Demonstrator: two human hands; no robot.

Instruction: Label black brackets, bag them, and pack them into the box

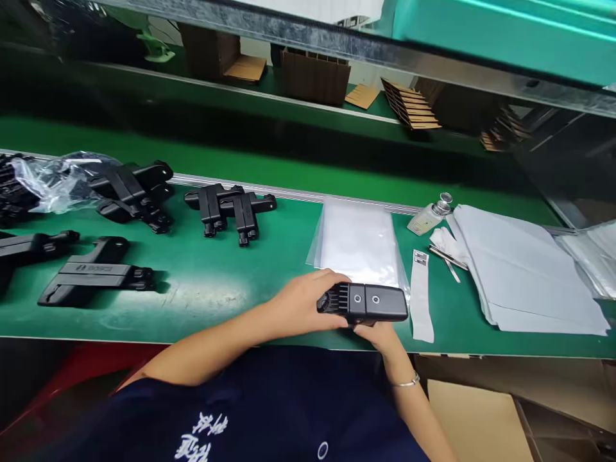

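Observation:
A black plastic part (385, 303) with two round screw-like spots and a ribbed end is held at the front edge of the green table. My left hand (305, 305) closes around its ribbed left end, thumb below and fingers above. My right hand (380, 335) grips it from underneath; most of its fingers are hidden behind the part. Just beyond lies a stack of clear plastic bags (359, 237). Similar black T-shaped parts lie to the left, one nearby (94, 274) and a pair (231, 208) farther back.
More black parts (132, 192) and a crumpled clear bag (67, 179) are at the far left. On the right are a label strip (421, 301), a pump bottle (430, 215), tweezers (448, 255) and white sheets (524, 269). A metal-edged shelf (308, 32) overhangs the table.

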